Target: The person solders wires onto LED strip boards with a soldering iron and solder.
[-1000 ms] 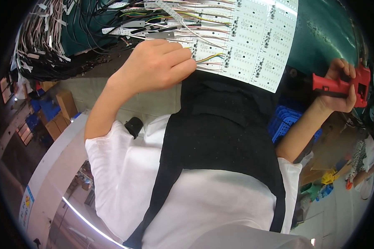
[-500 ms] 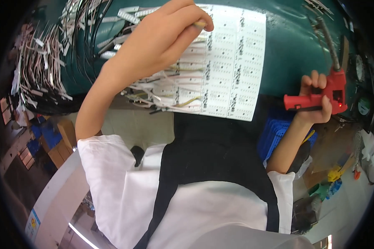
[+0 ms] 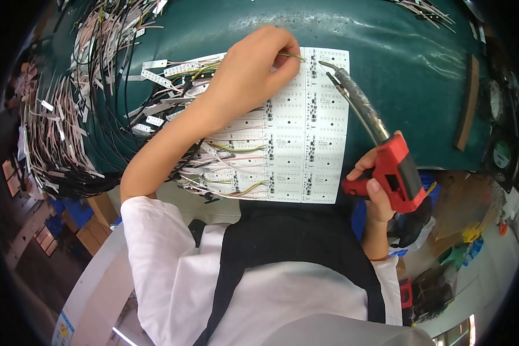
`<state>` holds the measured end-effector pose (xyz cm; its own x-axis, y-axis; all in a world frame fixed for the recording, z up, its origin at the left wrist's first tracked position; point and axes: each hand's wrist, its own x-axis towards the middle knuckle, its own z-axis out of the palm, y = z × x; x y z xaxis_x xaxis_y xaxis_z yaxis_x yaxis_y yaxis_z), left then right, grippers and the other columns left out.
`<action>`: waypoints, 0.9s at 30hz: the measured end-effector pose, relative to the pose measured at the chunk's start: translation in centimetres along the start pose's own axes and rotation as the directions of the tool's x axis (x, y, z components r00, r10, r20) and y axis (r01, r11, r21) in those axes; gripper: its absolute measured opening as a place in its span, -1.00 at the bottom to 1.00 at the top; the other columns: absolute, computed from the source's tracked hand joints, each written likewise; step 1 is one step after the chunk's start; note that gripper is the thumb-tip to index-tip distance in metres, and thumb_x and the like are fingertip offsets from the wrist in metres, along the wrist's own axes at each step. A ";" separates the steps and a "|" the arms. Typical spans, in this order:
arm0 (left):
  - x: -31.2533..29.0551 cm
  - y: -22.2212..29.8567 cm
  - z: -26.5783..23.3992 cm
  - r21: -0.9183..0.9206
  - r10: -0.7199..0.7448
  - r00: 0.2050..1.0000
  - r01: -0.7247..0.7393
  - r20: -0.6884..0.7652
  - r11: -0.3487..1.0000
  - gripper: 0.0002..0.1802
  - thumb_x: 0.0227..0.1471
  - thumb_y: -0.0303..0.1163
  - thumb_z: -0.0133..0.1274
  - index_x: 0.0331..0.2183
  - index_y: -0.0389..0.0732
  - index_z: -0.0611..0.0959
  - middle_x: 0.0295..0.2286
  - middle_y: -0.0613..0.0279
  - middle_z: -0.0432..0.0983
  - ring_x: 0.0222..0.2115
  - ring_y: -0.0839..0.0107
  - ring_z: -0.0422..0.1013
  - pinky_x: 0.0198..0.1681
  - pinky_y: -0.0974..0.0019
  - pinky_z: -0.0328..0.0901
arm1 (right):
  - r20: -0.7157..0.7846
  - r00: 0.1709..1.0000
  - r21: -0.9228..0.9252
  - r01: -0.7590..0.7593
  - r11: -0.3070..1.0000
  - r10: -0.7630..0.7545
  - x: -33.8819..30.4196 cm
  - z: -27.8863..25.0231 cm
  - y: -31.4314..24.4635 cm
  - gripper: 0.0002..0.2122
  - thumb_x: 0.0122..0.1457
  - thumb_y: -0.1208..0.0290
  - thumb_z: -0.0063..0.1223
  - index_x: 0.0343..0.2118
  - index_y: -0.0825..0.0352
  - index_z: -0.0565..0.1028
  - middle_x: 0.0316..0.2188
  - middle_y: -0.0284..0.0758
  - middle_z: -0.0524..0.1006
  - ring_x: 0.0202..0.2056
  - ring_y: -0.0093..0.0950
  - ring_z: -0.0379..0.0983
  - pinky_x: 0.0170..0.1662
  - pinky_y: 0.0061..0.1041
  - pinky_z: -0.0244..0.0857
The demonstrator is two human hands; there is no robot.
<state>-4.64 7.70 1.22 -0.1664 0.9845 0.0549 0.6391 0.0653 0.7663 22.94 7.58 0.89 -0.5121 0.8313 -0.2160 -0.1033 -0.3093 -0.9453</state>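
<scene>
A white circuit board panel [image 3: 288, 124] lies on the green table, with rows of small black components and wires along its left part. My left hand [image 3: 256, 69] is over its upper portion, fingers pinched on a thin yellow-green wire [image 3: 294, 56] whose end reaches toward the right column of components. My right hand [image 3: 378, 190] grips a red and black soldering gun [image 3: 398, 176] by its handle. The gun's metal barrel slants up and left, and its tip [image 3: 324, 63] is over the upper right of the panel, close to the wire end.
Bundles of thin wires with small white boards [image 3: 57, 138] hang at the table's left edge. Black cables [image 3: 112, 109] run beside them. A wooden strip [image 3: 467, 104] lies at the right of the green table [image 3: 409, 69]. More wires [image 3: 427, 11] lie at the far right.
The soldering gun has swung left and its tip is now over the panel. My left hand, with the wire, has reached the right component column. Table and panel sit lower in view.
</scene>
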 end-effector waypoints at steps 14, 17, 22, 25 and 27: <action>-0.2 -0.9 0.7 0.094 0.096 0.995 -0.094 -0.016 0.991 -0.92 -0.17 -0.48 0.07 -0.50 -0.19 0.50 -0.54 0.26 0.41 -0.49 0.32 0.42 -0.42 0.26 0.30 | -0.001 1.000 -0.144 -0.022 0.989 0.022 -0.1 0.7 -0.2 -0.32 -0.03 0.42 0.13 0.14 0.57 0.11 -0.45 -0.21 0.51 -0.51 -0.49 0.47 -0.40 -0.53 0.41; -0.3 -1.0 0.7 0.082 0.114 0.993 -0.112 -0.023 0.990 -0.91 -0.18 -0.49 0.07 -0.50 -0.20 0.49 -0.55 0.27 0.40 -0.50 0.33 0.42 -0.43 0.28 0.30 | -0.041 0.995 -0.087 -0.091 0.992 0.088 -0.5 0.8 -0.4 -0.34 -0.03 0.44 0.11 0.14 0.57 0.11 -0.43 -0.19 0.52 -0.51 -0.49 0.48 -0.40 -0.53 0.41; -0.2 -0.9 0.6 0.082 0.145 0.989 -0.142 -0.026 0.986 -0.91 -0.19 -0.50 0.07 -0.51 -0.20 0.49 -0.55 0.27 0.40 -0.50 0.34 0.42 -0.45 0.30 0.30 | -0.047 0.994 -0.086 -0.100 0.991 0.096 -0.5 0.8 -0.5 -0.36 -0.03 0.47 0.09 0.13 0.57 0.13 -0.41 -0.17 0.53 -0.50 -0.49 0.49 -0.39 -0.54 0.42; -0.2 -1.0 0.5 0.082 0.156 0.988 -0.154 -0.018 0.985 -0.91 -0.19 -0.51 0.07 -0.51 -0.20 0.49 -0.56 0.28 0.39 -0.51 0.34 0.42 -0.46 0.30 0.30 | -0.075 0.995 -0.150 -0.082 0.985 0.071 -0.5 1.1 -0.6 -0.38 -0.03 0.48 0.09 0.11 0.57 0.17 -0.39 -0.13 0.54 -0.50 -0.48 0.50 -0.39 -0.53 0.42; -0.3 -1.1 0.5 0.096 0.163 0.987 -0.161 -0.014 0.982 -0.91 -0.19 -0.51 0.07 -0.51 -0.20 0.49 -0.56 0.29 0.39 -0.51 0.34 0.41 -0.46 0.31 0.30 | -0.056 0.996 -0.196 -0.076 0.978 0.067 -0.6 0.6 -0.5 -0.39 -0.04 0.49 0.09 0.11 0.58 0.18 -0.38 -0.12 0.54 -0.50 -0.48 0.51 -0.39 -0.53 0.42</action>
<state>-4.88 7.44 0.08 -0.0709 0.9796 0.1881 0.7268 -0.0784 0.6824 22.75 6.90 1.61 -0.4694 0.8334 -0.2919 0.1049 -0.2757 -0.9555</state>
